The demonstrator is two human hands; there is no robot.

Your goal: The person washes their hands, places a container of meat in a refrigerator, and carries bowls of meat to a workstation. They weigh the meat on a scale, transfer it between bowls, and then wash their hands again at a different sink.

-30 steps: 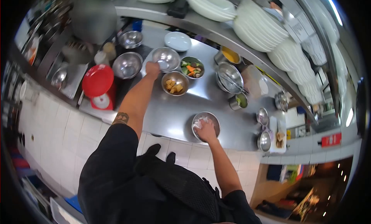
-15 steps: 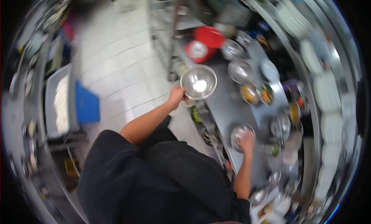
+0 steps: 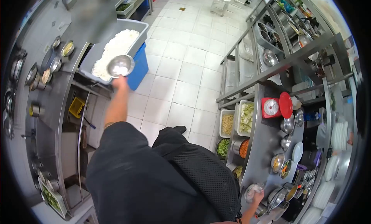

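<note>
My left hand (image 3: 120,83) is closed on the near rim of a metal bowl (image 3: 120,66). The bowl hangs over the front corner of a grey tub (image 3: 140,30), which holds a heap of white food that looks like rice (image 3: 116,46). At the lower right, my right hand (image 3: 256,197) touches the edge of a small shiny bowl (image 3: 249,192) on the steel counter (image 3: 259,158). Something pale shows in that bowl, but I cannot make it out. The fingers of this hand are partly hidden.
A blue bin (image 3: 138,67) stands beside the tub. On the right counter are a red scale (image 3: 270,107), several metal bowls (image 3: 287,125) and stacked white plates (image 3: 339,135). Containers of cut vegetables (image 3: 245,117) line its near side. Tiled floor (image 3: 185,73) lies between the counters.
The view has turned left. My left hand has carried the metal bowl from beside the right counter over to the grey tub. My right hand stays at the small bowl on the counter.
</note>
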